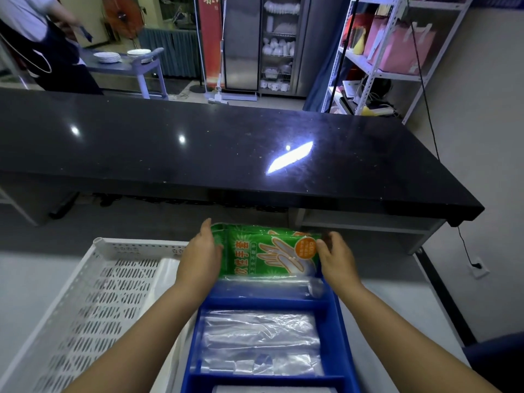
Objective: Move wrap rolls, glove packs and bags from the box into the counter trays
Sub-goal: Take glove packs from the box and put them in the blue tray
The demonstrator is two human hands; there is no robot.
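Glove pack (pixel 266 251): green, printed with a hand outline, standing tilted over the far compartment of the blue tray (pixel 195 330), held from both sides.
Left hand (pixel 202 251): clasps the pack's left edge, fingers reaching up behind it, thumb on the front.
Right hand (pixel 337 259): pinches the right edge, fingers curled round it.
Wrap roll (pixel 269 287): clear, lying crosswise in the same far compartment, just beneath the pack's lower edge.
Bags (pixel 261 341): clear plastic, flat in the middle compartment, between both forearms.
Near compartment: something white at the picture's bottom edge, too cut off to name.
White basket (pixel 99 293): perforated, touching the tray's left side, under the left forearm.
Black counter (pixel 226 148): glossy, raised beyond the tray, overhanging close to the pack's top.
Background: a person in an apron (pixel 42 38) beside a cart with plates (pixel 127 56); metal shelving (pixel 397 52) at far right.
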